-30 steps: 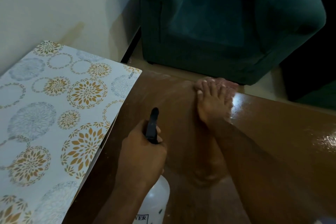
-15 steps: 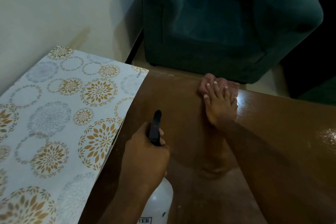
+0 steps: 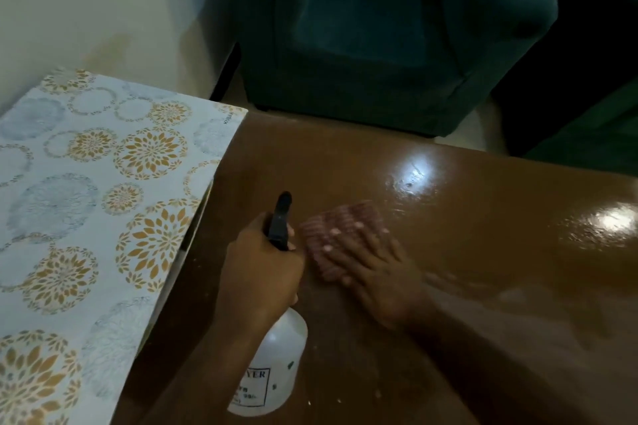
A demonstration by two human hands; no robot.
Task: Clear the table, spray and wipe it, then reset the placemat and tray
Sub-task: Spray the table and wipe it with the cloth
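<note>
My left hand (image 3: 262, 266) grips the black trigger head of a white spray bottle (image 3: 272, 362), held upright above the brown table (image 3: 466, 235). Right beside it, my right hand (image 3: 366, 262) lies flat with spread fingers on a pink ribbed cloth (image 3: 340, 224), pressing it onto the glossy, wet-looking tabletop. The placemat (image 3: 86, 210), white with gold and grey floral circles, lies at the left; its right edge is lifted off the table. No tray is in view.
A dark green armchair (image 3: 390, 38) stands just past the table's far edge. A pale wall (image 3: 86, 3) rises behind the placemat. Two bright light reflections shine on the table at the right.
My right hand has pulled the cloth back from the table's far edge toward me, ending beside the spray bottle. The left hand has kept its grip on the bottle.
</note>
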